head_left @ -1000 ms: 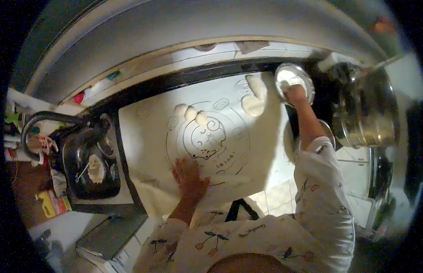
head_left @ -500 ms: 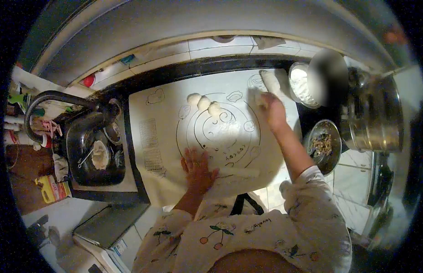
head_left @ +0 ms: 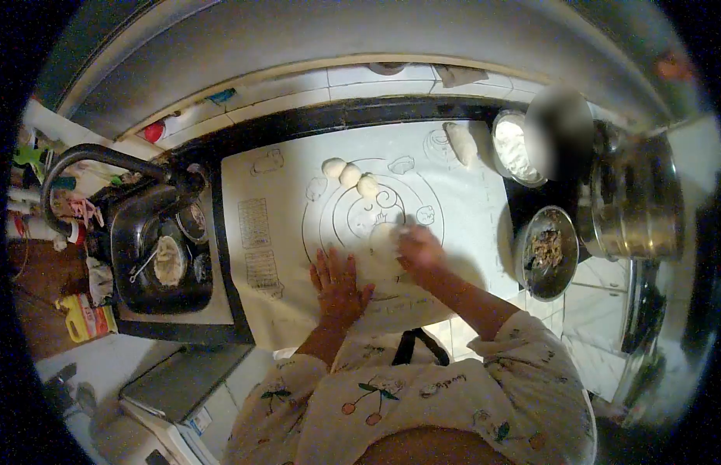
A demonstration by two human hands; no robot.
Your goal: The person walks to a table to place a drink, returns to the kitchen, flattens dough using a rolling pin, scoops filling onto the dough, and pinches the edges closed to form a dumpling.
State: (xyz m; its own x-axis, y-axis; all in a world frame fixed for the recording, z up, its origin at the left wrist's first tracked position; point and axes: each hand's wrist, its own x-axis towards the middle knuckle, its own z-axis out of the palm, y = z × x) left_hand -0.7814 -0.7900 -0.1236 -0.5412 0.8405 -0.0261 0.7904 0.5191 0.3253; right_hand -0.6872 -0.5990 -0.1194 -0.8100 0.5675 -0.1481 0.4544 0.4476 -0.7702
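Observation:
A printed white mat [head_left: 469, 209] covers the counter. My left hand [head_left: 339, 287] lies flat near its front edge, fingers spread. My right hand [head_left: 421, 249] is at the middle of the mat, closed on the edge of a flat round of dough [head_left: 386, 242]. Behind the hands, three small dough balls [head_left: 350, 175] touch one another in a slanting row. A longer dough piece [head_left: 460, 144] lies at the mat's back right. Just beyond it stands a metal bowl of white flour [head_left: 515, 147].
A metal bowl with a chopped brown mixture [head_left: 546, 252] stands right of the mat. Behind it is a large steel pot [head_left: 636, 198]. At left, a black sink [head_left: 128, 287] holds dishes under a black faucet [head_left: 105, 153]. A yellow bottle [head_left: 75, 322] stands at lower left.
My right hand has left the flour bowl, picked up the flat dough at the back right and brought it to the mat's middle. My left hand stays flat; the view has shifted slightly.

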